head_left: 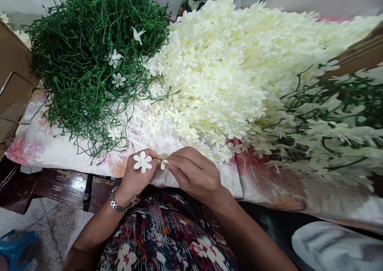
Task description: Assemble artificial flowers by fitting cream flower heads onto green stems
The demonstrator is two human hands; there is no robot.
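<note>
My left hand [135, 179] is closed in a pinch on a small white artificial flower [143, 162] that faces up toward me. A silver bracelet [116, 204] circles that wrist. My right hand [194, 173] meets it from the right, fingers pinched on a second small white piece [163, 164] between the two hands. Both hands hover over my patterned lap, just in front of the table's near edge. Behind them lies a big heap of loose cream-white flowers [227, 67].
A tangled pile of green plastic stems [89, 59] fills the back left. Finished stems with white flowers [332, 127] lie at the right. A floral cloth [56, 149] covers the table. A cardboard box [12, 63] stands at left, a blue stool [16, 249] on the floor.
</note>
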